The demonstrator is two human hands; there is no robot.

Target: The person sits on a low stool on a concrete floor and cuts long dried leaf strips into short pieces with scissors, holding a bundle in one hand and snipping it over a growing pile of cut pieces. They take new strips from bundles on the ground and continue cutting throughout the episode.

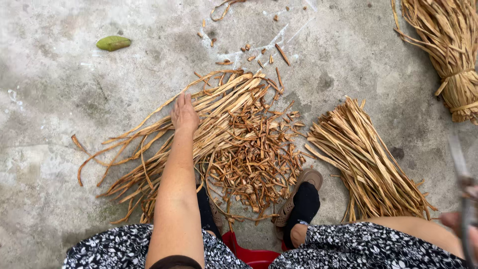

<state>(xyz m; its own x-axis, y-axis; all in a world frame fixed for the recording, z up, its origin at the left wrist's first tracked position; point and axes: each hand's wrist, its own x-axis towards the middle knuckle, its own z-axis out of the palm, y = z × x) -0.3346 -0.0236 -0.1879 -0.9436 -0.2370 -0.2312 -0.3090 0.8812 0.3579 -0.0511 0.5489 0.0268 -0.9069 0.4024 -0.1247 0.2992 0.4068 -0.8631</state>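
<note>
The left hand rests flat, fingers loose, on the loose dried strips — right hand, at four o'clock, blurred, grasps a metal blade.

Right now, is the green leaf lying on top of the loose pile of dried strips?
No, the green leaf lies alone on the bare concrete floor, well apart from the loose pile of dried strips under the left hand.

Loose strips lie left of the cut stack.
</note>
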